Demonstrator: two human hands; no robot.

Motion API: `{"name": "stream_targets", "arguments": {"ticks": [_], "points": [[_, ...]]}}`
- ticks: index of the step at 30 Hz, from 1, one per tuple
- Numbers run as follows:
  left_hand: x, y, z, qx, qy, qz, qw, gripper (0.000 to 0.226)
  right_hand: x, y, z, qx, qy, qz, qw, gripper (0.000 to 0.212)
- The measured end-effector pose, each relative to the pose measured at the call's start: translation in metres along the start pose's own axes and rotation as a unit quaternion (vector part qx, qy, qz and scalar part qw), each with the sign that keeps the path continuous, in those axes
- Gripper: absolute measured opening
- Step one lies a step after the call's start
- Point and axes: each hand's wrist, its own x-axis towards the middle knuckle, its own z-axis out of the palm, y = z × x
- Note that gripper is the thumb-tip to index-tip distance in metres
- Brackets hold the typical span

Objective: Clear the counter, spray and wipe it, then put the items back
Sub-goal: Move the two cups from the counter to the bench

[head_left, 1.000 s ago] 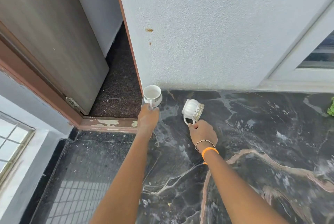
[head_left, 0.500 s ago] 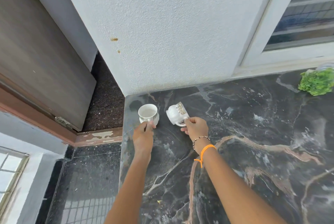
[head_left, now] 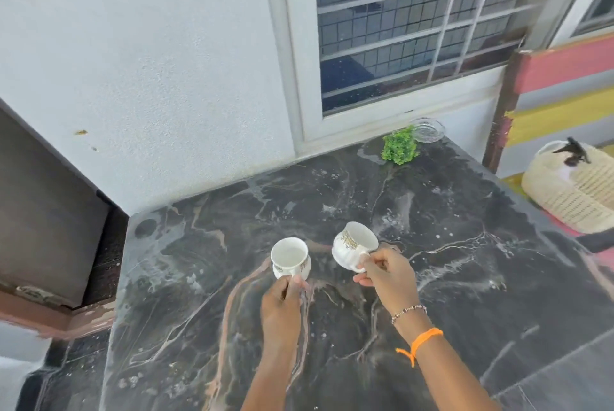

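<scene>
Two white cups with gold trim hang just above the dark marble counter [head_left: 465, 277]. My left hand [head_left: 282, 304] pinches the handle of the left cup [head_left: 289, 258], which is upright with its mouth facing up. My right hand [head_left: 388, 274] grips the handle of the right cup [head_left: 354, 244], tilted toward the left. The two cups are a short gap apart, over the middle of the counter. A small green plant [head_left: 399, 145] and a clear glass dish [head_left: 428, 129] sit at the counter's back edge under the window.
A white wall and barred window [head_left: 415, 22] stand behind the counter. A woven cream bag [head_left: 574, 194] sits off the counter's right side. The counter's left edge drops to a dark floor [head_left: 76, 370] beside a brown door [head_left: 40, 211].
Both hands carried their cups away from the back-left corner toward the counter's middle. The view swung right, bringing the window, the plant and the bag into sight.
</scene>
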Motion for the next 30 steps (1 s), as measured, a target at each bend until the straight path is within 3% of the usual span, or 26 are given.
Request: {"name": "stream_targets", "arguments": {"ticks": [13,20,23,30], "points": [[-0.134,0.024,0.256,0.049,-0.185,0.043,0.981,0.037,-0.029,0.037,-0.277,-0.040,0.167,-0.052,0.984,0.016],[-0.157,0.030,0.374,0.090,-0.265,0.071,0.957,0.034,-0.003,0.060,-0.387,-0.031,0.262,-0.022,0.964,0.023],[-0.160,0.033,0.431,0.098,-0.298,0.078,0.946,0.031,0.020,0.073,-0.435,-0.036,0.288,-0.001,0.957,0.017],[-0.160,0.032,0.555,0.144,-0.346,0.035,0.926,0.030,0.075,0.106,-0.523,-0.036,0.323,0.071,0.943,0.016]]}}
